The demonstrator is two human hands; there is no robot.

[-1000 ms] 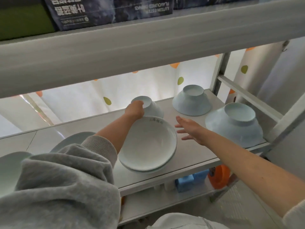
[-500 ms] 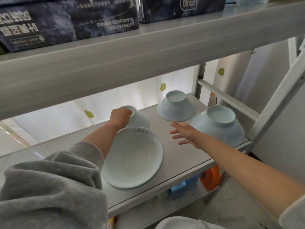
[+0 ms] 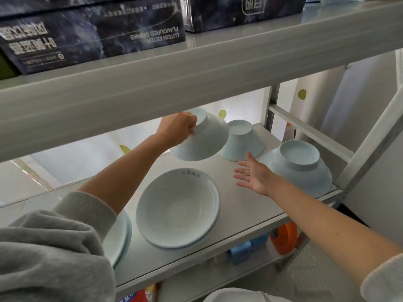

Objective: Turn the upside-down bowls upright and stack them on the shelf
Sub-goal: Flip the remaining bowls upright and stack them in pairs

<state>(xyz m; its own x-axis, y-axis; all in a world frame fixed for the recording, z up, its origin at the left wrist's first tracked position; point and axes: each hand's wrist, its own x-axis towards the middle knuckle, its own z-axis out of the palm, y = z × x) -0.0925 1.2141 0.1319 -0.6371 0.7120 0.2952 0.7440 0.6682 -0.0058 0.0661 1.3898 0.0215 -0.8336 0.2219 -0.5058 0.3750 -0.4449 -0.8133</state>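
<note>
- Left hand [image 3: 176, 130] up under the edge of the upper shelf board [image 3: 196, 83], fingers clenched on the foot ring of a pale blue bowl [image 3: 202, 140].
- That held bowl clear of the shelf [image 3: 239, 205], in the air and tilted — base toward the hand, open mouth facing down and toward the camera.
- Right hand [image 3: 254, 175] open, fingers spread and grasping nothing, palm up-left, hovering above the shelf between the upright stack and the near upside-down bowl.
- Upright bowl stack [image 3: 177, 209] on the shelf below the held bowl — a wide pale bowl with dark characters near its far rim, seated in another whose rim peeks out beneath.
- Two more bowls upside down on the shelf: far upside-down bowl [image 3: 242, 140] just behind the held one, near upside-down bowl [image 3: 302, 166] at the right end, close to the right wrist.
- Further pale dishes [image 3: 122, 238] at the left, partly hidden by the grey sleeve [image 3: 50, 253].
- Dark printed boxes [image 3: 93, 33] lying on the upper shelf board.
- Orange tape roll [image 3: 283, 237] and a blue block [image 3: 241, 251] on the level below.
</note>
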